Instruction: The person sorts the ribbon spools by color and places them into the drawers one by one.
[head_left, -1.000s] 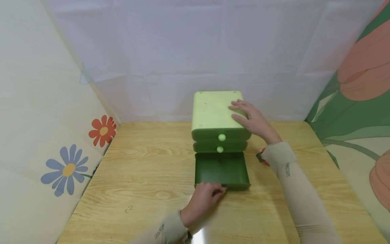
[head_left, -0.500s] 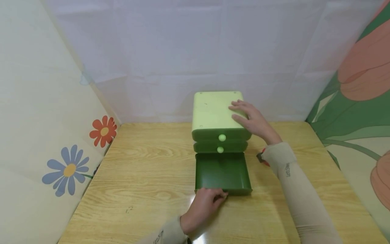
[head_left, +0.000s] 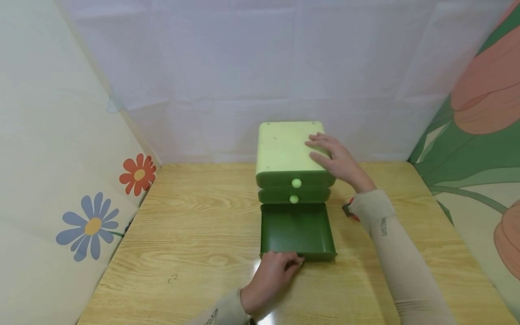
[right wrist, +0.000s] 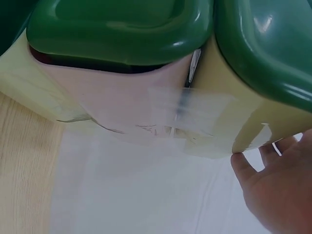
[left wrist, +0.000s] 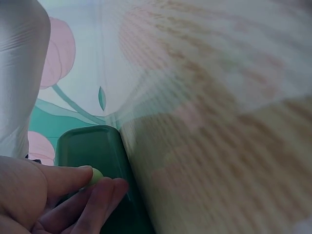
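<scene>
A small green drawer cabinet (head_left: pixel 284 146) stands at the back of the table. Its bottom drawer (head_left: pixel 296 230) is pulled out and nothing is visible inside. My left hand (head_left: pixel 269 277) pinches the light green knob (left wrist: pixel 97 176) on that drawer's front between thumb and fingers; in the head view the hand hides the knob. With fingers spread, my right hand (head_left: pixel 340 161) rests on the right side of the cabinet's top. Two upper drawers, each with a round knob (head_left: pixel 296 183), are pushed in. In the right wrist view, clear tape (right wrist: pixel 195 112) crosses the cabinet's side.
A red and black object (head_left: pixel 350 210) lies right of the cabinet, partly hidden by my right sleeve (head_left: pixel 375 210). The wood-grain table (head_left: pixel 195 234) meets a white sheet (head_left: pixel 211 90) behind the cabinet. Flower-printed panels stand left and right.
My left hand has drawn the bottom drawer a little farther toward me, mostly in the first half second. My right hand has stayed on the cabinet's top.
</scene>
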Available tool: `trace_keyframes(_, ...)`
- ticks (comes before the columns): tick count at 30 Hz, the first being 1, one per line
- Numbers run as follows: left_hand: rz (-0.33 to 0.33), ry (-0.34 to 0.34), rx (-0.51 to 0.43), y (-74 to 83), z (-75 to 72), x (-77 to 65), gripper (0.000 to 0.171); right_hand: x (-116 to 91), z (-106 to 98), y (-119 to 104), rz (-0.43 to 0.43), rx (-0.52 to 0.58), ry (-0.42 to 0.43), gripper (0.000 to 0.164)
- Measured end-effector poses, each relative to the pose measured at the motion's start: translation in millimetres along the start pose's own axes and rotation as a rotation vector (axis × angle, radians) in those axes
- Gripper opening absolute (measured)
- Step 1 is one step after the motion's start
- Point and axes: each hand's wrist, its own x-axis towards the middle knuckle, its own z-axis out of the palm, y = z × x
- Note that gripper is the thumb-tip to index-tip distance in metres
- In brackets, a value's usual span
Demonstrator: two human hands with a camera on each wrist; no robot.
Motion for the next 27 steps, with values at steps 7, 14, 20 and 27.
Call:
trace_keyframes(7,0.007,0.013,0.003,-0.7,2.0,-1.1,0.009,-3,2,5,0.009,0.067,0.055,0.047)
trace_keyframes(14,0.024,0.031,0.033,-1.9,2.1,-0.1,0.008,-18,-11,29,0.091,0.096,0.158,0.051)
trace_keyframes(20,0.049,0.05,0.031,-0.3,0.0,0.5,0.008,-51,-21,55,0.204,-0.009,0.055,0.056)
trace_keyframes(27,0.041,0.037,0.019,1.3,-1.5,0.7,0.009,-96,-25,89,0.354,-0.159,-0.185,0.075)
